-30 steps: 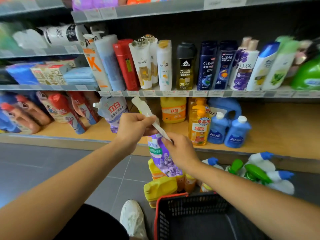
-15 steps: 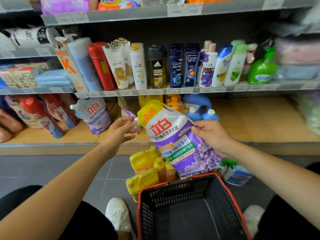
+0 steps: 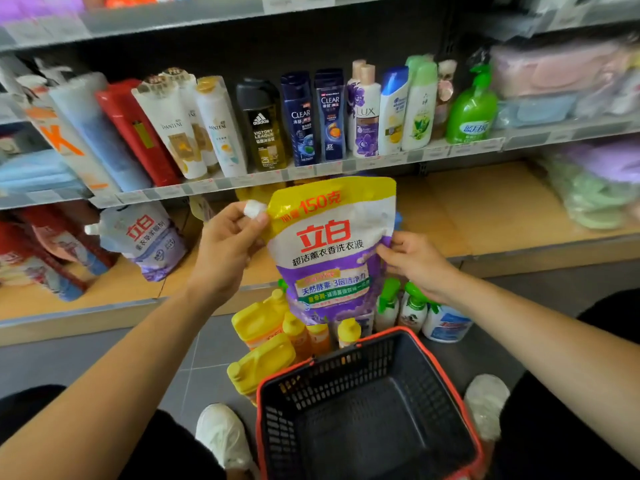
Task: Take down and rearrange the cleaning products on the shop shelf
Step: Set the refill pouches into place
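Observation:
I hold a purple, white and yellow laundry detergent pouch (image 3: 329, 251) upright in front of the bottom shelf, its label facing me. My left hand (image 3: 225, 251) pinches the white spout cap at the pouch's top left corner. My right hand (image 3: 415, 261) grips the pouch's right edge. A second, similar pouch (image 3: 145, 237) leans on the wooden bottom shelf (image 3: 467, 216) at the left. Yellow detergent bottles (image 3: 263, 327) and green-topped spray bottles (image 3: 408, 306) stand on the floor under the held pouch.
A black basket with a red rim (image 3: 367, 407) sits on the floor between my white shoes. Shampoo and body wash bottles (image 3: 311, 119) line the middle shelf. Red pouches (image 3: 41, 258) lie at the far left; folded cloths (image 3: 595, 188) are stacked at the right.
The pouch has turned from edge-on to upright with its label facing me. My left hand moved up to the spout cap, and my right hand shifted to the pouch's right edge.

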Available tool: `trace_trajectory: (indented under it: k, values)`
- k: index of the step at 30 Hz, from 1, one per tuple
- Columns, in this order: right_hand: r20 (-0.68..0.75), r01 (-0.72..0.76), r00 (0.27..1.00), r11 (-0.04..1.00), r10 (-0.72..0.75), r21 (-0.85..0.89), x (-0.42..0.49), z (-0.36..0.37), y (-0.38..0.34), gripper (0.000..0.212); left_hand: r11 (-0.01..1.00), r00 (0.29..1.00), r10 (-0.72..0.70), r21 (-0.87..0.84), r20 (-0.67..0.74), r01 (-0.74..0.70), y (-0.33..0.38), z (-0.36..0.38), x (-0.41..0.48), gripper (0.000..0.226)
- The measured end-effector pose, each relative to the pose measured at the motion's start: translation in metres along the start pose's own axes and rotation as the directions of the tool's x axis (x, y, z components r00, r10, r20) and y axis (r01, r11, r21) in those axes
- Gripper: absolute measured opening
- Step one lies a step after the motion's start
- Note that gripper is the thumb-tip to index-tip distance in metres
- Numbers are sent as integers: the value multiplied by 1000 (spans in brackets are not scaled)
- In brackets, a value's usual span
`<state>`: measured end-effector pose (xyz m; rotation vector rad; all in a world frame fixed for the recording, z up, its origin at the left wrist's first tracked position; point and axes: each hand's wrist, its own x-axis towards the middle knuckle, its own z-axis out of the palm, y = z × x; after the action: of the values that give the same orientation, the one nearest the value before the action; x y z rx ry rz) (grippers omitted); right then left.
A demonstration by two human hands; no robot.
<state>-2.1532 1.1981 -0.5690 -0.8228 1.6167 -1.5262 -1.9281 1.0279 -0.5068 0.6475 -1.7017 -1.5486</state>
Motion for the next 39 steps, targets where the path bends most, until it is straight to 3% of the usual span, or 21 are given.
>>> trace_trajectory:
  k: [3, 6, 8, 10, 12, 14, 22, 29, 35, 39]
  values:
    - [-83, 50, 995, 999, -52, -16, -2, -4, -9, 24, 992, 995, 74, 94, 60, -79, 3, 16, -3, 20]
    - [-201, 179, 951, 946, -237, -270, -8, -7, -21, 45, 963, 990, 112, 237, 87, -129, 1, 25, -4, 19]
    - [-130, 336, 887, 811, -444, -478, -15, -2, -28, 48, 938, 982, 139, 303, 125, -171, 3, 26, -4, 21]
    - [48, 466, 827, 634, -561, -617, -22, 7, -33, 50, 922, 972, 160, 325, 171, -209, 5, 27, -7, 26]
    - [174, 481, 843, 570, -509, -666, -24, 16, -36, 57, 911, 961, 171, 337, 217, -238, 5, 29, -12, 33]
    - [228, 449, 881, 580, -414, -680, -24, 20, -38, 59, 906, 950, 161, 341, 269, -250, 3, 30, -17, 36]
    - [387, 461, 884, 631, -262, -624, -26, 4, -64, 19, 941, 913, 138, 236, 384, -241, -11, 41, -34, 32]
    - [384, 538, 843, 596, -377, -596, -31, -2, -61, 14, 929, 884, 144, 248, 444, -276, -3, 47, -38, 25]
    - [393, 573, 814, 477, -428, -666, -36, -2, -57, 18, 687, 789, 338, 439, 514, -580, 12, 45, -37, 19]
    - [411, 573, 802, 360, -435, -736, -39, 1, -60, 34, 593, 807, 382, 550, 451, -588, 10, 50, -42, 12]
